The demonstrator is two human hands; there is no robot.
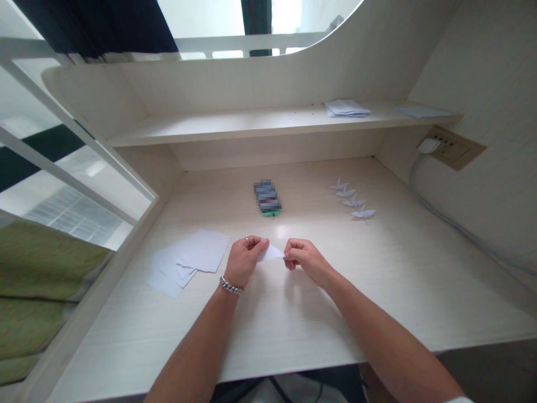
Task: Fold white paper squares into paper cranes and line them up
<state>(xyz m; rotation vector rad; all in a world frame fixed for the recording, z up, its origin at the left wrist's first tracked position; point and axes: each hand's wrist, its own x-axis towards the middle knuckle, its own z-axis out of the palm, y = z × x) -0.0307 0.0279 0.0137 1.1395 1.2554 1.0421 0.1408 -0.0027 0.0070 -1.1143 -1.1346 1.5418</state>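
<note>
Presently, the left hand point(245, 260) is gripping the paper point(271, 254) between thumb and fingers, while the curled right fingers are pinching its pointed right tip; the right hand point(306, 259) is otherwise holding nothing visible. The paper is lying directly between both sets of fingertips, its long axis running left to right and tapering rightward, with neither hand being clearly nearer. Whether it is touching the desk point(289, 330) cannot be told. Sheets point(205, 250) are lying to the left; four cranes point(353, 202) are standing far right.
</note>
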